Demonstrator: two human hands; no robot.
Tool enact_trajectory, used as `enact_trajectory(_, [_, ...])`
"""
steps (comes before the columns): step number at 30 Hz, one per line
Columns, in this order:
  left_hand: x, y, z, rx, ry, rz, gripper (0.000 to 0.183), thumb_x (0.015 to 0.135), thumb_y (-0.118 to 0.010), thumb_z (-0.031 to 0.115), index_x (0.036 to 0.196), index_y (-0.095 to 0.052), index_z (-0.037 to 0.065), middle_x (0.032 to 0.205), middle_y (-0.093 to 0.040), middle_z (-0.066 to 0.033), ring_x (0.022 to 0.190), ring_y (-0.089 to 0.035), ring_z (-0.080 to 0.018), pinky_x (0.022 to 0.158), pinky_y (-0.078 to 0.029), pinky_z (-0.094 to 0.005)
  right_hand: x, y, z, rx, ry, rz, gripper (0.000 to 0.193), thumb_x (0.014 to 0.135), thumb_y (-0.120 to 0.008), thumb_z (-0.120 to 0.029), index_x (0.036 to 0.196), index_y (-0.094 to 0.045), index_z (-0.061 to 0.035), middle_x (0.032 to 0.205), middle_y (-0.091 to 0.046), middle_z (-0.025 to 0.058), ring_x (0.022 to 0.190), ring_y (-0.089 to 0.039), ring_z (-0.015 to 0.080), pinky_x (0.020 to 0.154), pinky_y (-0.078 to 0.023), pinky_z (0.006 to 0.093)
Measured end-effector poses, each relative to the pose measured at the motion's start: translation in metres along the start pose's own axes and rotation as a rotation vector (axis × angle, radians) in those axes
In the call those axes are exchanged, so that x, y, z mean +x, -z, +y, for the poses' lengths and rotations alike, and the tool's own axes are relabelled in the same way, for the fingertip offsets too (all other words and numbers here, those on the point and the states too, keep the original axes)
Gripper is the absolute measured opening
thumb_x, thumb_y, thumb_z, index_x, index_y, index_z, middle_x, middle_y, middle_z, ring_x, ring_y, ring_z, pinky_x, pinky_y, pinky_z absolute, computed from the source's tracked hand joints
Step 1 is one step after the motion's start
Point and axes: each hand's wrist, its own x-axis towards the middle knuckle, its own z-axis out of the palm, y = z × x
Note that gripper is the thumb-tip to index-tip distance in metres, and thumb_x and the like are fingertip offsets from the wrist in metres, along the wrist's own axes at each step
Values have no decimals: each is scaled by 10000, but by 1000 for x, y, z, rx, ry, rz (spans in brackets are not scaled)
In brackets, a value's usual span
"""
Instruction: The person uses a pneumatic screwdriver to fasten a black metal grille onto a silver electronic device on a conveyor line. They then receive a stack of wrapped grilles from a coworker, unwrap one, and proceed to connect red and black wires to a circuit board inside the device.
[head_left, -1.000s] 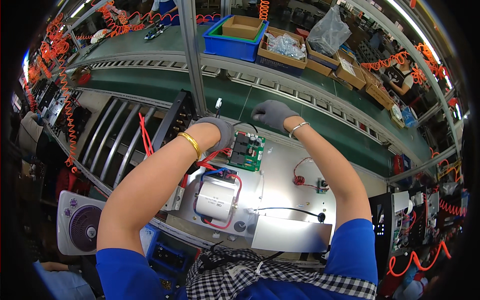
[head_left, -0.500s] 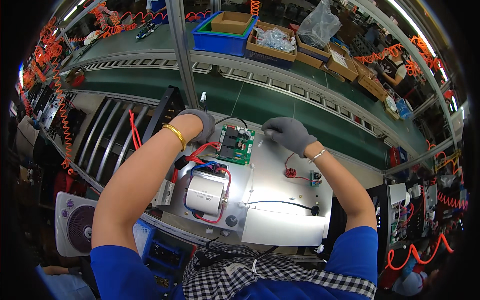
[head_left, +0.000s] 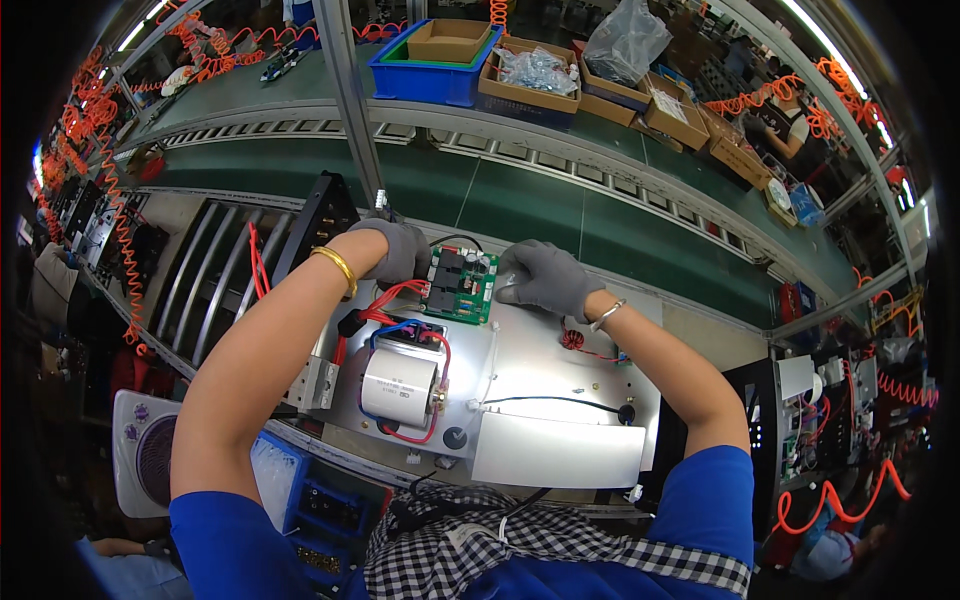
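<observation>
A green circuit board [head_left: 461, 284] with black blocks and red wires lies on a silvery metal plate [head_left: 545, 345]. My left hand [head_left: 400, 252], in a grey glove, is curled at the board's left edge; its fingertips are hidden. Past that hand stands a small white connector [head_left: 381, 200], and a black cable [head_left: 458, 239] arcs from near it behind the board. At the right edge my right hand [head_left: 548, 278], gloved too, has its fingers bent together toward the board; what they hold is too small to name. A white cylinder capacitor [head_left: 400, 386] sits nearer me, ringed by red and blue wires.
A red-wound coil [head_left: 572, 340] is on the plate's right side, and a pale metal cover [head_left: 557, 452] at its near edge. A black panel [head_left: 316, 228] stands left of my left hand. A metal post [head_left: 348, 95] rises beyond, before the blue bin [head_left: 425, 82] and cardboard boxes.
My right hand has moved left, from over the plate to the board's right edge. My left hand stays by the board's left edge. The whole view has shifted slightly.
</observation>
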Motion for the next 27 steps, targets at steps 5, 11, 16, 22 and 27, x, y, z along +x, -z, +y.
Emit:
enact_trajectory(5, [6,-3,-2,175,132,102,331,784,-716,210,1113,-697,178,1096,-700,-84,1017,-661,-285,870,-525,-396,-1,-2,4,166,-90,-44,433,777,-760,-365,1117,-657,-117,1055,-653,112,999,-619,271,889,-491,370])
enact_trajectory(11, [3,-2,1,177,133,73,329,765,-740,158,1092,-704,178,1066,-703,-80,1005,-663,-290,854,-529,-402,-5,-2,5,243,-100,-40,435,780,-761,-329,1137,-648,-110,1083,-656,110,993,-629,258,897,-491,361])
enact_trajectory(16, [1,-4,7,97,29,144,275,797,-700,201,1070,-711,171,1045,-702,-83,994,-663,-282,860,-520,-383,-4,-5,5,258,-95,-3,632,755,-763,-350,1303,-557,-112,1206,-630,155,1110,-605,316,969,-469,391])
enact_trajectory(22, [11,-5,1,20,27,33,245,807,-685,217,1033,-712,128,1042,-700,-94,971,-661,-275,847,-515,-373,16,-5,11,267,-41,-51,750,737,-766,-357,1386,-485,-107,1282,-602,165,1185,-579,329,1023,-450,398])
enact_trajectory(27, [9,-4,4,22,35,25,241,801,-701,229,1012,-714,113,1030,-700,-105,951,-661,-274,830,-516,-371,35,-11,17,357,69,-81,712,723,-791,-269,1354,-511,-97,1250,-620,140,1165,-593,294,1018,-458,376])
